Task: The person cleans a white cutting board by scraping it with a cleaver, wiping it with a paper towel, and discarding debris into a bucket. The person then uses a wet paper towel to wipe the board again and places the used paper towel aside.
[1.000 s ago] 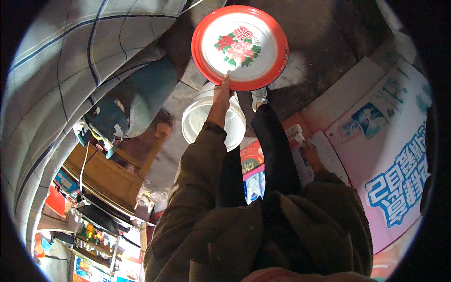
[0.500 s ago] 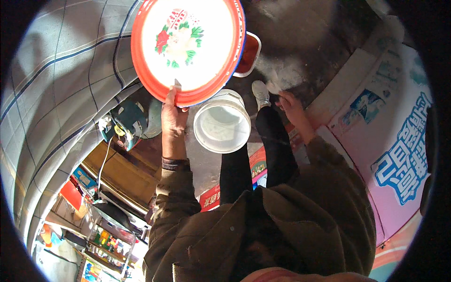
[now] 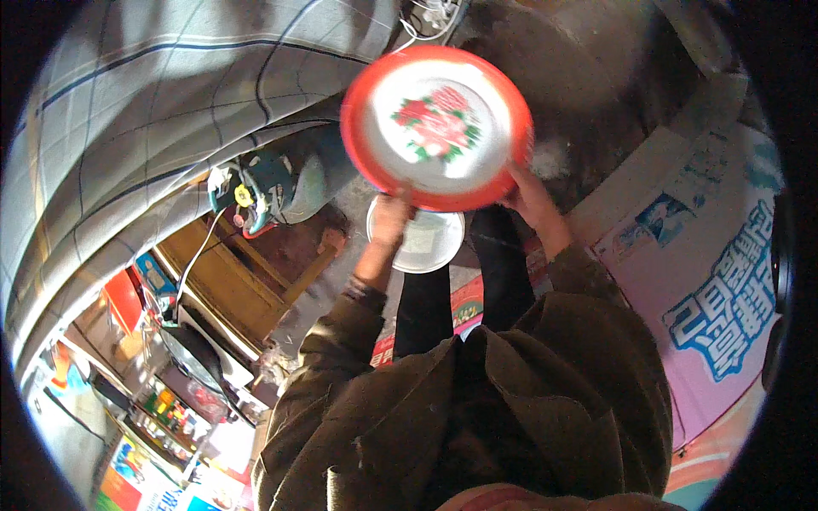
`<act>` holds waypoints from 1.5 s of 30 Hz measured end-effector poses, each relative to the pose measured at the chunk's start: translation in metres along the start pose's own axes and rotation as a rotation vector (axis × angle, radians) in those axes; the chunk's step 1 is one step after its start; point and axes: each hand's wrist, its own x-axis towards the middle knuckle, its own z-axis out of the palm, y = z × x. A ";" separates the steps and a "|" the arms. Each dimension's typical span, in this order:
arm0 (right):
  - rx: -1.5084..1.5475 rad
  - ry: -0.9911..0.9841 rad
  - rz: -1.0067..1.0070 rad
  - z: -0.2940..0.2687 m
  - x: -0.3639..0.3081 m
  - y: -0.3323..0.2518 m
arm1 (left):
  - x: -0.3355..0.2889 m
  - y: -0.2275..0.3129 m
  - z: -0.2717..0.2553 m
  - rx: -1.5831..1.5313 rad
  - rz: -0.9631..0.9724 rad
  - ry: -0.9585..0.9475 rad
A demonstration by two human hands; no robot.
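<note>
A round enamel tray [image 3: 486, 170] with a red rim, a white middle and a printed bunch of flowers hangs in the air ahead of me. My left hand [image 3: 392, 223] is closed on its near left rim. At the near right rim my right hand [image 3: 530, 200] also grips it, fingers partly hidden behind the edge. Below the tray and my left hand stands a white bucket [image 3: 441, 247], its far part covered by the tray. The tray is slightly smeared by motion.
A checked cloth [image 3: 187, 77] hangs along the left, with a dark teal appliance [image 3: 277, 183] beside it. Lower left are a wooden cabinet [image 3: 226, 289] and a black pan [image 3: 192, 353]. A pink printed box or panel [image 3: 648, 341] runs along the right.
The tray has moved right and nearer the middle, with my left hand on it. My right hand, free before, has come to its rim. The red-filled container is now out of sight.
</note>
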 end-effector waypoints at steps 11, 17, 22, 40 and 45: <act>0.141 0.582 -0.169 -0.154 -0.123 0.013 | -0.014 -0.017 0.208 0.248 0.253 -0.081; -0.414 0.448 -0.159 -0.107 -0.125 0.091 | -0.069 -0.164 0.097 -0.283 -0.224 -0.343; -0.830 0.285 0.156 -0.097 -0.069 0.111 | -0.082 -0.234 0.007 -0.507 -0.516 -0.182; -1.645 0.124 -0.028 -0.036 0.119 0.213 | 0.036 -0.386 -0.113 0.473 -0.292 0.483; -1.677 0.180 0.007 -0.036 0.134 0.216 | 0.052 -0.398 -0.115 0.317 -0.154 0.511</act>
